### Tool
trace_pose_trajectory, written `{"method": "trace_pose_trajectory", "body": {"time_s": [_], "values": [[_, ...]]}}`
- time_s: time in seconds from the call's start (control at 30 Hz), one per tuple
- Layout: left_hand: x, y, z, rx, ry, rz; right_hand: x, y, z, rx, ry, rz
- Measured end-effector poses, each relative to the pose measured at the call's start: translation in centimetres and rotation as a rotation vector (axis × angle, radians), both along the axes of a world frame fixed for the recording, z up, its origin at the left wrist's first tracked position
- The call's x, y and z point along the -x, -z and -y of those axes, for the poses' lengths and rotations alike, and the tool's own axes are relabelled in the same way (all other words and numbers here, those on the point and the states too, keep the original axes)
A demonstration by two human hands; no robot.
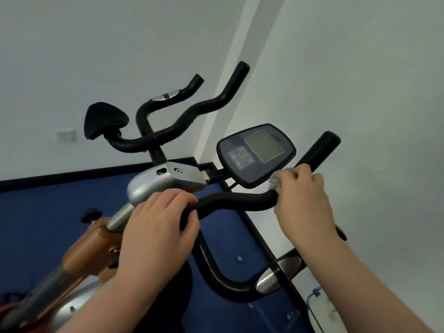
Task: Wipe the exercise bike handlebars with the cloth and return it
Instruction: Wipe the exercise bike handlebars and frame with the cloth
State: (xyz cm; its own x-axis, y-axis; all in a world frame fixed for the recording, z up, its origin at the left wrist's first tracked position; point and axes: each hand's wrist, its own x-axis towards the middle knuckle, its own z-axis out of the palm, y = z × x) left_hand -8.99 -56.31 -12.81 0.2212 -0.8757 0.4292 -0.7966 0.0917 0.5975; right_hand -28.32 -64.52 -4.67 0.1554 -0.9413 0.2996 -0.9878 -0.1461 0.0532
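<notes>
The exercise bike's black foam handlebar (236, 201) curves across the middle of the view and rises to a tip at the upper right. My right hand (304, 197) is closed around the bar's right bend, pressing a grey cloth (276, 180) against it; only a crumpled edge of the cloth shows above my fingers. My left hand (158, 221) grips the bar's left part, fingers curled over it. The bike's console (255, 155) with a grey screen sits just behind the bar.
A second bike's black handlebars (182, 116) and pad (104, 120) stand behind. A silver stem housing (163, 182) and orange frame (96, 239) lie at left. White walls meet in a corner; blue floor below. A white power strip (323, 308) lies at bottom right.
</notes>
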Motion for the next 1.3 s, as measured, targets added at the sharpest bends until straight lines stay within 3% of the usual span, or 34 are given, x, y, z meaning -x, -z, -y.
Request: {"method": "trace_pose_trajectory", "body": {"time_s": [0.3,0.4,0.47,0.63,0.8,1.1,1.3], "values": [[-0.8,2.3,-1.6,0.043,-0.140,0.036,-7.0,3.9,-2.8,-0.028,-0.211,0.082],[-0.7,2.4,-1.6,0.057,-0.121,0.021,-5.9,2.1,-1.7,-0.107,-0.287,0.216],[-0.8,2.5,-1.7,0.055,-0.121,-0.003,-4.1,0.7,-0.9,-0.034,-0.275,0.222],[-0.7,3.4,-2.3,0.011,-0.210,-0.240,-3.4,1.6,-1.0,-0.020,-0.108,0.035],[-0.8,4.3,-3.1,-0.019,-0.195,-0.413,-6.2,3.1,-3.0,0.015,-0.179,0.142],[-1.1,5.5,-4.7,-0.057,-0.154,-0.529,-10.1,5.4,-5.2,-0.170,-0.444,0.243],[-1.1,5.6,-5.1,-0.061,-0.138,-0.622,-10.8,4.9,-4.9,-0.521,-0.571,0.349]]}}
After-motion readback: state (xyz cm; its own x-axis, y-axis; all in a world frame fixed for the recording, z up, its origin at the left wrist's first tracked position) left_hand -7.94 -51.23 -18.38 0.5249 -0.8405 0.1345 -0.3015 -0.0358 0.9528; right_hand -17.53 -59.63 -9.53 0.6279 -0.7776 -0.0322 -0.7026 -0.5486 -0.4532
